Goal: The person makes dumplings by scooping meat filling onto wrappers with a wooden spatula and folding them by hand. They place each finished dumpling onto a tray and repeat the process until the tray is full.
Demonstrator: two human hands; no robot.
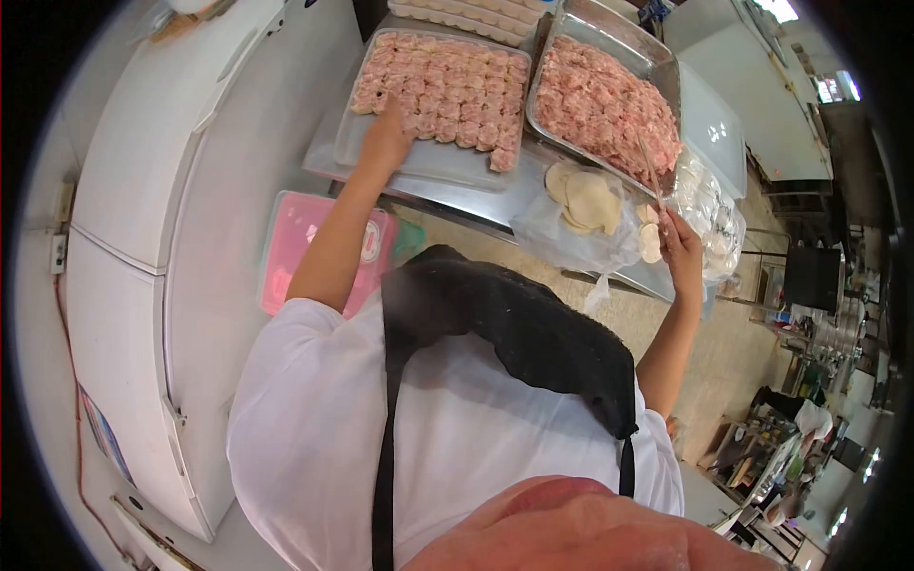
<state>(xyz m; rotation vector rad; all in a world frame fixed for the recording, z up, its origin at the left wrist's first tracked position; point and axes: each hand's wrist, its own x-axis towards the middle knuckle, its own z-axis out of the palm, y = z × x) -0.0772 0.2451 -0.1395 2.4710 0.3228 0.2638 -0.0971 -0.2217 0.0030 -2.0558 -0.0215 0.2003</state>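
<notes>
My left hand [386,141] reaches over a tray [438,171] lined with rows of open-topped meat dumplings [447,86]. Its fingers are drawn together at the near edge of the rows, closed on a dumpling there, mostly hidden by the hand. A thin, flat spatula [651,164] is gripped in my right hand [680,246], its far end over the ground meat [605,105] in a deep metal pan [657,48]. Right by that hand lie small round dumpling wrappers [649,238]. More wrappers [583,198] are piled on a plastic bag [547,224] between the hands.
Stacked trays [466,19] stand behind the dumpling tray. Plastic-wrapped packs [709,214] sit at the table's right. Below the table's near edge on the left is a pink-lidded container [314,238]. A white refrigerator [133,190] stands at my left.
</notes>
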